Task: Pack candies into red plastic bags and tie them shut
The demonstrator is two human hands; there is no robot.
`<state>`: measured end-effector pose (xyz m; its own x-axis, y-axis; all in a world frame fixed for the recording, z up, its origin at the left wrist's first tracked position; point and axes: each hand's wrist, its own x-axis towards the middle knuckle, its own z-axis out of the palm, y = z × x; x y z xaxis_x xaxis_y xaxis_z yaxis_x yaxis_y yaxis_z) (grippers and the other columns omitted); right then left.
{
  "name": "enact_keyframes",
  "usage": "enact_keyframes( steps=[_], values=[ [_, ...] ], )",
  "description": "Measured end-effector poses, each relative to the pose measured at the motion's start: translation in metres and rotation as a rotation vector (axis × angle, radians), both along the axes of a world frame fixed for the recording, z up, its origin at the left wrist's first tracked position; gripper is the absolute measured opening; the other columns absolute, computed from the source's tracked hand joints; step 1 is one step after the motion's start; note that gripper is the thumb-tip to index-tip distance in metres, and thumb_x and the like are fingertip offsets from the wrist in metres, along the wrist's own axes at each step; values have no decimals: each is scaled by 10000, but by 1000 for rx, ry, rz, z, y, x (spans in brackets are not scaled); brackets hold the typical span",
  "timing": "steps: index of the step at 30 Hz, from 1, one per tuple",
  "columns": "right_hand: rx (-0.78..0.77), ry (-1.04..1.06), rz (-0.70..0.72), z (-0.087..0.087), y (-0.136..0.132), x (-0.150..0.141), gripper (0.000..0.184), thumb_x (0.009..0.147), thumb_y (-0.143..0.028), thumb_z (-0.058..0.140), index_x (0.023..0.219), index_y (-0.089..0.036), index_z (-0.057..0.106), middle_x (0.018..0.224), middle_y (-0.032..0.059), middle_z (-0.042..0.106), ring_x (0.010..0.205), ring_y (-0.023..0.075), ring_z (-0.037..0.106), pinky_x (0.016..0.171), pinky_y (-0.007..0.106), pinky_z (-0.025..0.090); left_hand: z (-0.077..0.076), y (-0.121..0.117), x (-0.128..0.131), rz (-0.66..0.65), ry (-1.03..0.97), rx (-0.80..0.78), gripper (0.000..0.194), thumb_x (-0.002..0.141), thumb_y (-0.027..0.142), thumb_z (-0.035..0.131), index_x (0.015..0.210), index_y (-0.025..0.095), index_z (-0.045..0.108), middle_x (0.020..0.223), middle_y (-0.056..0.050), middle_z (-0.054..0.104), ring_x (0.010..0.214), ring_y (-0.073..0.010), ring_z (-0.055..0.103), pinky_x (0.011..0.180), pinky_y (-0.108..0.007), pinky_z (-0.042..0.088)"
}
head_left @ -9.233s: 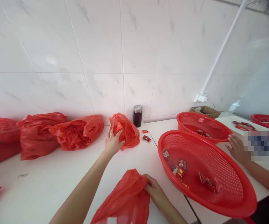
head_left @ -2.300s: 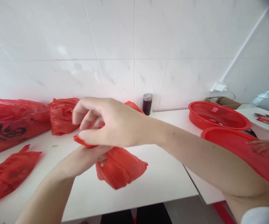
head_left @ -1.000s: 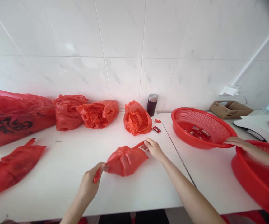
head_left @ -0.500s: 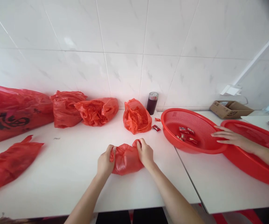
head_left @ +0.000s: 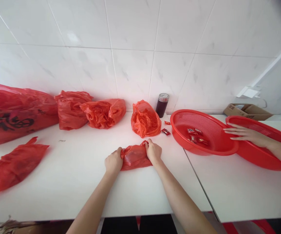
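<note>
A filled red plastic bag [head_left: 134, 159] lies on the white table in front of me, bunched at its top. My left hand [head_left: 114, 160] is closed on the bag's left end. Its right end is gripped by my right hand [head_left: 154, 150], with some of the gathered plastic showing above the fingers. What the bag contains is hidden. Just beyond it sits another red plastic bag [head_left: 145, 118], crumpled and with its mouth facing me. Two small red wrapped packets, one of them a snack packet [head_left: 166, 131], lie beside that bag.
A red plastic basket [head_left: 203, 130] holding several packets stands at the right. Another person's hand [head_left: 247, 134] rests at the rim of a second red basket [head_left: 264, 156]. A dark flask [head_left: 162, 105], a cardboard box [head_left: 247, 111] and more red bags [head_left: 16, 165] stand around.
Both my hands have shifted slightly away from me with the bag, which now looks flatter and more stretched sideways. The other person's basket has tilted or shifted a little. My view has moved slightly.
</note>
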<state>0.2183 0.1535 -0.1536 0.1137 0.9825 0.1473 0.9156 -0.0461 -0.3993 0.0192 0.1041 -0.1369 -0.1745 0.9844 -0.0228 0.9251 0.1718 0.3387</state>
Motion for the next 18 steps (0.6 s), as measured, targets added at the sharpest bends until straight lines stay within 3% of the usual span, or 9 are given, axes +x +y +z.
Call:
enact_keyframes(
  steps=[4, 9, 11, 13, 16, 18],
  values=[
    [9, 40, -18, 1, -3, 1, 236, 978, -345, 401, 1035, -220, 593, 739, 56, 671, 708, 192, 628, 622, 259, 339, -1, -9, 2, -26, 0, 30, 282, 932, 345, 355, 1021, 265, 611, 964, -67, 700, 768, -220, 633, 612, -286, 351],
    [24, 201, 19, 9, -10, 6, 229, 960, -251, 366, 1012, -225, 587, 703, 20, 661, 655, 175, 621, 594, 253, 362, 4, -28, -17, 19, -102, 45, 380, 952, 451, 277, 942, 289, 620, 792, -31, 704, 697, -212, 626, 581, -279, 370],
    [37, 292, 95, 19, -10, 9, 204, 927, -239, 406, 1039, -250, 576, 716, -21, 667, 664, 150, 629, 604, 234, 397, 9, -36, -39, 116, -205, 102, 392, 943, 490, 294, 932, 282, 626, 784, -29, 704, 707, -211, 633, 598, -282, 414],
    [78, 366, 155, 33, -4, 10, 239, 910, -262, 420, 1116, -260, 540, 790, -36, 679, 708, 133, 638, 647, 227, 436, 14, -45, -69, 295, -355, 230, 379, 924, 514, 342, 898, 256, 618, 798, -33, 695, 736, -213, 642, 626, -289, 459],
    [174, 414, 147, 57, 12, 6, 308, 923, -348, 388, 1189, -232, 489, 998, 19, 666, 834, 145, 631, 741, 260, 460, 22, -57, -119, 562, -441, 428, 405, 931, 533, 281, 902, 227, 544, 831, -47, 641, 805, -250, 634, 654, -331, 495],
    [229, 410, 122, 68, 26, 1, 342, 919, -411, 405, 1189, -220, 493, 1122, 62, 625, 965, 177, 599, 802, 295, 452, 26, -65, -144, 650, -397, 573, 396, 931, 537, 256, 992, 218, 481, 924, -68, 603, 879, -307, 613, 690, -401, 508]
  ],
)
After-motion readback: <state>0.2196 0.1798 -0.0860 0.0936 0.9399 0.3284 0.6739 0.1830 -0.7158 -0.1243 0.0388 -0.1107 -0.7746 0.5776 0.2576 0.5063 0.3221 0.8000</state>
